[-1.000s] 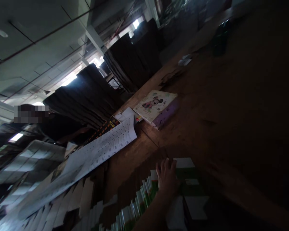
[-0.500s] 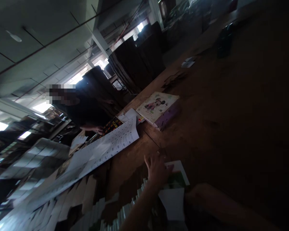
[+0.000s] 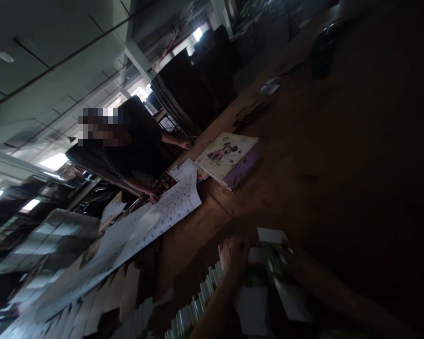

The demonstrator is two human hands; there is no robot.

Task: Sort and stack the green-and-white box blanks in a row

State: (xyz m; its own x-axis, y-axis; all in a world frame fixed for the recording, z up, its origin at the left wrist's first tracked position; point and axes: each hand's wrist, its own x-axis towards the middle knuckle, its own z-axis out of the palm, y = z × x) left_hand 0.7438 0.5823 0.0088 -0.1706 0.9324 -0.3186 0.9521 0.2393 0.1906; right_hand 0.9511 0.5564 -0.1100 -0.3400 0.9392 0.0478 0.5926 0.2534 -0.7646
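Observation:
My left hand (image 3: 233,254) is over the near table, its fingers curled at the far edge of a white-and-green card (image 3: 255,308). What its fingers grip, if anything, is hidden. Beside it on the right, my right hand (image 3: 294,261) is dark and smeared by motion. It appears to hold a second green-and-white card (image 3: 291,299), tilted and partly blurred. Left of my left forearm stands a row of thin, pale-edged cards (image 3: 194,306), packed side by side.
A Minnie Mouse box (image 3: 226,153) with a purple side lies farther up the brown table (image 3: 229,226). A long printed sheet (image 3: 155,214) stretches along the left. Across the table stands a person in dark clothes (image 3: 144,160), one hand on the sheet. Stacked white bundles (image 3: 61,230) are at far left.
My left hand's spread fingers have curled in. My right hand has come up from lower right with a green-and-white card. The other person's far arm now reaches to the table edge.

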